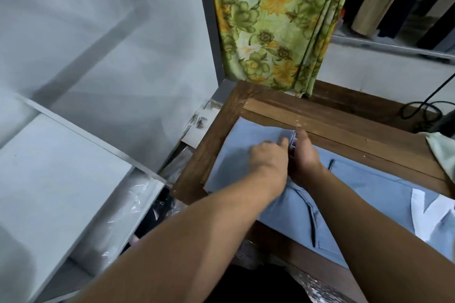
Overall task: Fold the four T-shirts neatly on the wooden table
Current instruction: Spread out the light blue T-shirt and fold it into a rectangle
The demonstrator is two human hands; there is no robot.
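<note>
The blue T-shirt (236,155) lies on the wooden table (344,128), and much of it cannot be seen. Both forearms cross its middle, and its end on the right-hand side runs under the right forearm and off the picture's edge, so its full outline is hard to make out. A white print (428,214) shows only in part there. The shirt's long axis runs slantwise, from beyond the left hand's knuckles down toward the person's right elbow. Its squared, flat end points away to the far left.

The left hand (268,157) and the right hand (306,157) meet at a small stacked fold (293,139) on the shirt's far edge. The left hand's fingers curl onto the fold and pinch it. The right hand holds it from the other side with the thumb raised on top (its other fingers are hidden, as are the left hand's fingertips).

Beyond the hands hangs a green floral curtain (270,22). Well to the right of the right hand lie a pale green cloth (443,152), cut off by the frame, and a coiled black cable (423,108). To the left of the left hand, off the table, are white panels (49,179) and crumpled clear plastic (138,202).
</note>
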